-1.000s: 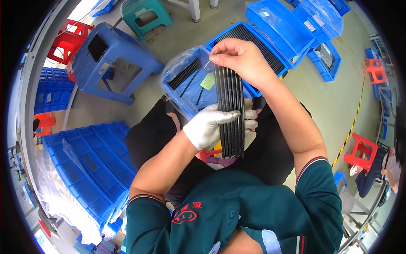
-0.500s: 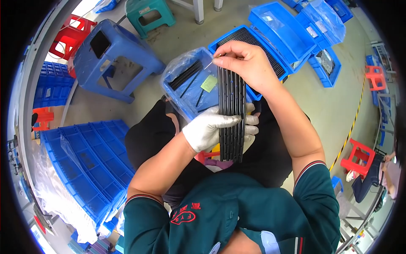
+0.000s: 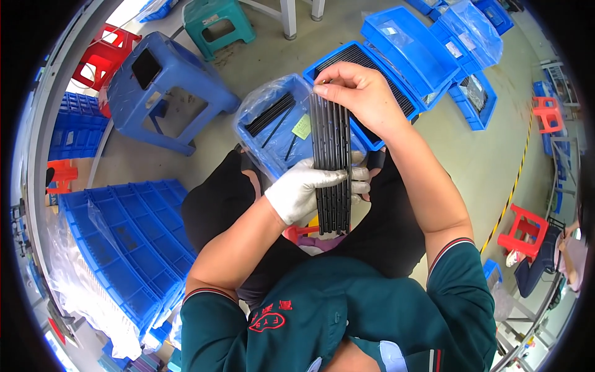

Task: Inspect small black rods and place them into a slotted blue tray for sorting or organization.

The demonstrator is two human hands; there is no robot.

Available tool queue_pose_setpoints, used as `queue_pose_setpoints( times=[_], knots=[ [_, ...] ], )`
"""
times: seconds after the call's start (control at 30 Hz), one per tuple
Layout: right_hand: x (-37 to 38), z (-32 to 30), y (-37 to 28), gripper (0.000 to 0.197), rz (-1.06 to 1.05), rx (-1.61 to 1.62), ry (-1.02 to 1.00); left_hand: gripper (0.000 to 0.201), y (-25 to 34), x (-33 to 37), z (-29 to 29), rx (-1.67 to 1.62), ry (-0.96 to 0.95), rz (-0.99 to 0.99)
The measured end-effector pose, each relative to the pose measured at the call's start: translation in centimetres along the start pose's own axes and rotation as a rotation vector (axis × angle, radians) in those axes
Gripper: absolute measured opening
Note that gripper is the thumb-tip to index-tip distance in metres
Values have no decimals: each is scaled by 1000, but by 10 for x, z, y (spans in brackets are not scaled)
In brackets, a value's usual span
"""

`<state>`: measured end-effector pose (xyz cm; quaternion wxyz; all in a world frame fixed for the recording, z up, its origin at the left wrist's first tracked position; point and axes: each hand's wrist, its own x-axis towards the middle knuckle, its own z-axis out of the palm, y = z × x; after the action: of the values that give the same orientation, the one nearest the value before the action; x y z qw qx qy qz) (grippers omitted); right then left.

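Observation:
My left hand [image 3: 294, 193], in a white glove, is wrapped round a bundle of long thin black tubes [image 3: 331, 142] with small marks or holes along them. The bundle stands lengthwise in front of my chest, its lower ends above my lap. At its far end my bare right hand [image 3: 356, 93] is closed in a pinch, thumb and forefinger at the tube tips. A thin silvery pin showed in that pinch a moment ago; now it hardly shows against the tubes. Beyond the bundle sits a plastic-lined blue bin [image 3: 273, 124] with more black tubes and a yellow-green note [image 3: 302, 127].
Behind my right hand lies a blue tray [image 3: 406, 102] full of black tubes, beside more blue bins [image 3: 409, 43]. A blue stool [image 3: 180, 80] and a green stool [image 3: 217, 28] stand at the far left. Stacked blue crates [image 3: 133, 235] rise by my left arm.
The bundle and my left hand have shifted slightly left. My right hand keeps its pinch at the far end, and the pin that stuck out to the left there no longer shows clearly.

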<state>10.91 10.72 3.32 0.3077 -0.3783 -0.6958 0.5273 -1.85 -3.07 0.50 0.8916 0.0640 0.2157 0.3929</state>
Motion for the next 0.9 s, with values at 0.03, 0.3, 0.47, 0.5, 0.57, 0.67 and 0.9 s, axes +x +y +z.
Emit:
queue_pose_setpoints(
  times=[0.03,0.3,0.47,0.5,0.57,0.67,0.9],
  knots=[
    [0,1,1,14,1,1,0,64,0,0,-1,-1,1,0],
    [4,1,5,15,-7,-16,25,64,2,0,0,12,7,12],
    [6,-2,5,15,-10,51,92,63,2,2,-3,-29,30,18],
    [6,-4,5,16,-27,65,139,63,3,2,-2,-53,34,22],
    [6,-10,1,18,3,125,213,61,6,1,-3,-32,50,46],
    [1,-15,-2,19,-33,138,246,57,10,2,-8,7,72,134],
    [-26,4,-22,9,-127,-111,107,49,21,3,-12,-4,118,313]
  ],
)
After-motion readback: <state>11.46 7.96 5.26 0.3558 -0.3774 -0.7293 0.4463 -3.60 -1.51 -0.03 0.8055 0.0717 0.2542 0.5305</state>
